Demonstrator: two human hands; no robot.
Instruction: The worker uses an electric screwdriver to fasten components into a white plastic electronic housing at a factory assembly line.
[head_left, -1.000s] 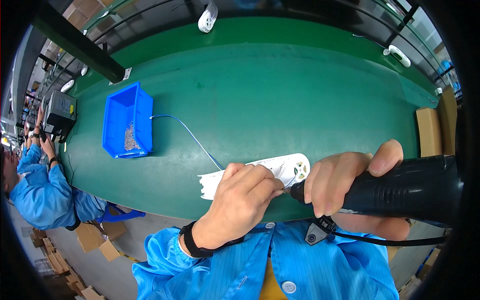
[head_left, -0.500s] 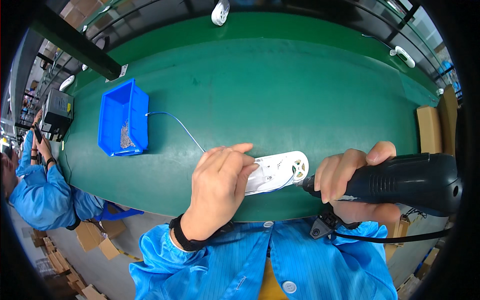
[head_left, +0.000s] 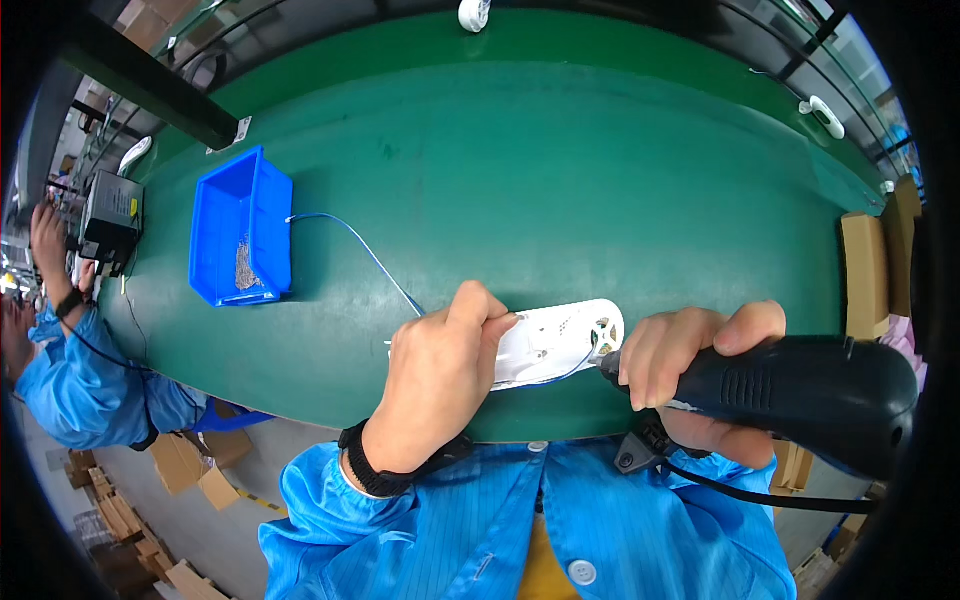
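On the green bench in front of me lies a long white plastic housing (head_left: 560, 340) with a rounded right end. My left hand (head_left: 432, 380) grips its left part between thumb and fingers, hiding that end. A blue wire (head_left: 560, 378) runs along the near edge to a round opening at the right end. My right hand (head_left: 690, 380) is wrapped around a dark electric screwdriver (head_left: 810, 395), held nearly level. The tool's tip meets the housing's rounded end; the exact contact is too small to make out. A thin blue-white cable (head_left: 370, 255) leads from my left hand toward the blue bin.
A blue bin (head_left: 272, 240) holding small metal screws (head_left: 246, 265) stands at the left. Cardboard (head_left: 865, 275) stands at the right edge. White devices (head_left: 474, 14) sit along the far edge. At the far left, a co-worker in a blue sleeve (head_left: 75, 350) works beside a dark box (head_left: 112, 215).
The screwdriver's rear end has dipped toward me, and its tip has shifted slightly. My left fingers have curled in more tightly on the housing. The co-worker's hand has risen.
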